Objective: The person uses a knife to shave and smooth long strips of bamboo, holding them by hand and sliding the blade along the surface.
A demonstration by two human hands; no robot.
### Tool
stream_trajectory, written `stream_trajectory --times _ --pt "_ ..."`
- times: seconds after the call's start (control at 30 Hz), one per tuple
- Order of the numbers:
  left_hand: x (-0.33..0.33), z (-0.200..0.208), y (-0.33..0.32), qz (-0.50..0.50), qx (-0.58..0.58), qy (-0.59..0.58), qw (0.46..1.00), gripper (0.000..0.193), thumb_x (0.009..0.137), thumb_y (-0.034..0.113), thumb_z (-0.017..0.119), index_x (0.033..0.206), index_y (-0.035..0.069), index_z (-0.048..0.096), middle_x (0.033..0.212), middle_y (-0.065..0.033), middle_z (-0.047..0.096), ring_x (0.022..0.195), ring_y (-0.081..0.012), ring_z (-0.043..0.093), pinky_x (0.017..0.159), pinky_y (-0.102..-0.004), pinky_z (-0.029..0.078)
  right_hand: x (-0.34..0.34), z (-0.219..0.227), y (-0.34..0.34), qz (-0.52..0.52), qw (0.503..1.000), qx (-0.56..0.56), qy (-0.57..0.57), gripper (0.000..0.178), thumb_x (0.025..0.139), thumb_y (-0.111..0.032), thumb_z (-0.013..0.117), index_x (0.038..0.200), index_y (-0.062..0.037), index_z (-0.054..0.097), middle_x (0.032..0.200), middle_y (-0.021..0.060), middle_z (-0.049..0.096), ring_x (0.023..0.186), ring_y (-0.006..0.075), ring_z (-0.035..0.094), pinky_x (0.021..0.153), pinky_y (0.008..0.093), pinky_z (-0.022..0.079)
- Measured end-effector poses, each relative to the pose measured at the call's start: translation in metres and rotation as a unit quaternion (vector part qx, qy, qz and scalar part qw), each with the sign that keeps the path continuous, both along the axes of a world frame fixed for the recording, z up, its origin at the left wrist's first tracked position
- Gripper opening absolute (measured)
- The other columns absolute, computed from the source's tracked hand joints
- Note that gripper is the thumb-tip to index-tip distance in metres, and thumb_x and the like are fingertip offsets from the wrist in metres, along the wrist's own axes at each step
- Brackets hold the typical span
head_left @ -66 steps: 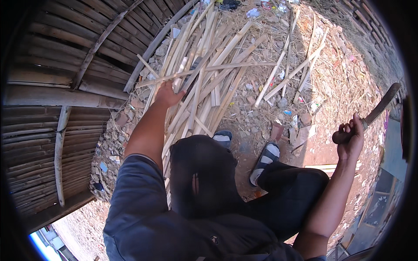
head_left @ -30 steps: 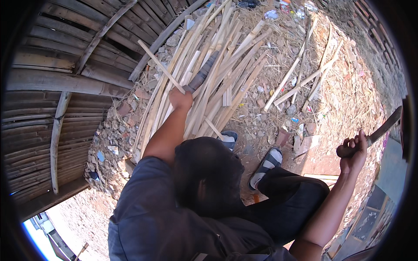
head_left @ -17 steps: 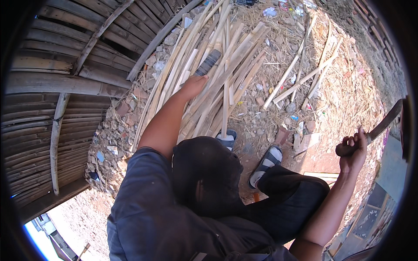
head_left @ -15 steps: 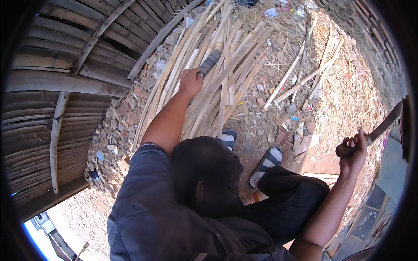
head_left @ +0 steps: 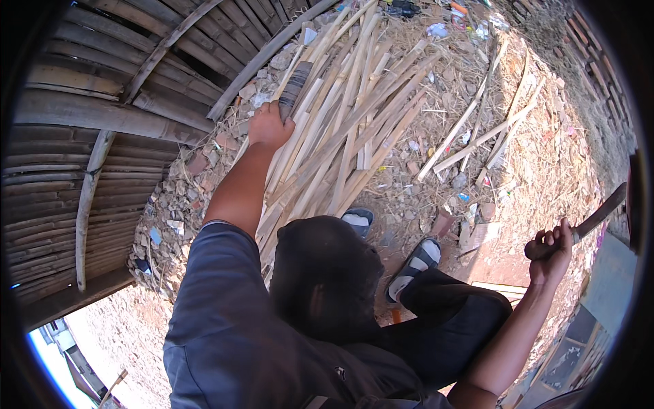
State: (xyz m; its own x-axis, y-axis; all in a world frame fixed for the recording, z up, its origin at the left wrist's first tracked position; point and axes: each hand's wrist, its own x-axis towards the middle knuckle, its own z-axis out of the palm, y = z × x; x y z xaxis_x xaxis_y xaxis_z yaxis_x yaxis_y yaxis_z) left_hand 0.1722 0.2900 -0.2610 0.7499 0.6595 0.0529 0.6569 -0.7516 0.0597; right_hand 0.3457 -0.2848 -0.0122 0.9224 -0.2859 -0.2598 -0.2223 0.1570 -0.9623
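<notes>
Stony ground [head_left: 180,194] bears pale strips [head_left: 344,136]; left grip [head_left: 270,128] closed on a dark banded piece [head_left: 295,87], near end hidden from me, right grip [head_left: 550,251] closed round a knife [head_left: 599,215]

Heap of long, flat, pale bamboo strips [head_left: 334,136], lying on rubble-strewn ground [head_left: 403,196]. At its left edge: the dark, ribbed cylinder [head_left: 295,88], in the left hand [head_left: 270,127]. Farther left: the brown, slatted bamboo wall [head_left: 48,177]. To its right: thin, pale loose sticks [head_left: 475,144]; farther right and nearer: the curved, dark-bladed knife [head_left: 596,217], in the right hand [head_left: 555,252].
</notes>
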Motion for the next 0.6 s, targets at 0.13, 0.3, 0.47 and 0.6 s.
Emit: stream_trajectory --times 0.13,0.3,0.47,0.6 --pt "-0.016 0.038 0.022 0.094 0.118 -0.007 0.989 0.082 0.087 0.049 0.069 0.15 0.001 0.047 0.143 -0.0188 0.053 0.134 -0.0329 0.052 0.109 -0.0473 0.042 0.001 -0.005 -0.005 0.014 1.0 0.011 -0.006 0.024 0.099 -0.024 0.071 0.108 -0.0187 0.05 0.078 -0.0077 0.038 0.067 0.0071 0.039 0.065 0.0275 0.037" --pt "-0.066 0.046 -0.055 0.014 -0.207 0.023 0.978 0.108 0.088 0.073 0.062 0.157 -0.004 0.033 0.154 -0.029 0.044 0.143 -0.0418 0.046 0.117 -0.0485 0.04 0.0 -0.005 -0.006 0.007 0.999 0.005 -0.031 0.025 0.099 -0.023 0.071 0.11 -0.0159 0.05 0.079 -0.0059 0.039 0.068 0.0075 0.038 0.071 0.028 0.039" --pt "-0.13 0.007 -0.152 -0.011 -0.255 -0.007 0.967 0.117 0.078 0.07 0.076 0.157 -0.004 0.032 0.151 -0.0296 0.045 0.142 -0.0447 0.044 0.116 -0.0534 0.038 -0.007 0.001 0.008 0.016 0.999 0.011 -0.03 0.026 0.097 -0.025 0.073 0.107 -0.0196 0.049 0.079 -0.0066 0.039 0.07 0.0078 0.04 0.055 0.0262 0.035" --pt "-0.107 0.023 -0.19 0.035 -0.246 0.027 0.968 0.127 0.069 0.074 0.08 0.158 -0.002 0.03 0.151 -0.0266 0.044 0.143 -0.0435 0.042 0.116 -0.0615 0.032 -0.013 0.009 0.011 0.028 1.0 -0.003 -0.013 0.027 0.096 -0.024 0.074 0.106 -0.0226 0.049 0.079 -0.007 0.038 0.07 0.0083 0.04 0.052 0.0258 0.033"
